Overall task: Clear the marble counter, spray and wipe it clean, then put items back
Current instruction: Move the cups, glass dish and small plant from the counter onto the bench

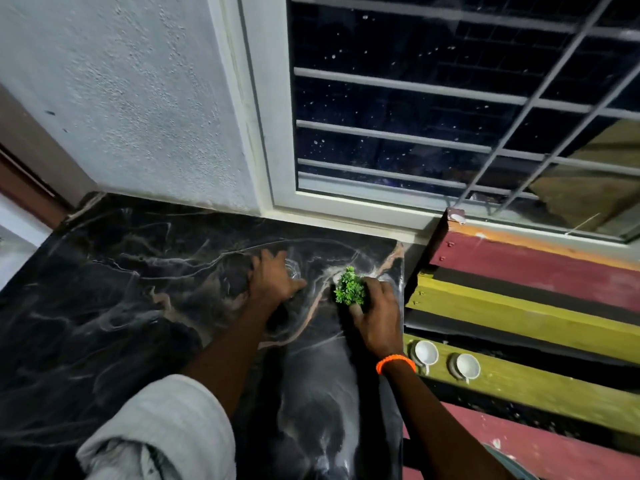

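Observation:
The black marble counter point(121, 306) with pale veins fills the left and middle of the view. My right hand point(377, 317) grips a small green artificial plant point(349, 287) near the counter's right edge, low over the surface. To its left, my left hand point(273, 278) curls around what looks like a small clear glass point(293, 269) standing on the marble; the glass is faint and mostly hidden by my fingers. An orange band sits on my right wrist.
A slatted wooden bench point(519, 306) in red and yellow-green adjoins the counter on the right, with two white cups point(426, 353) point(467, 366) on a slat. Behind stand a white wall point(138, 98) and a barred window point(415, 98).

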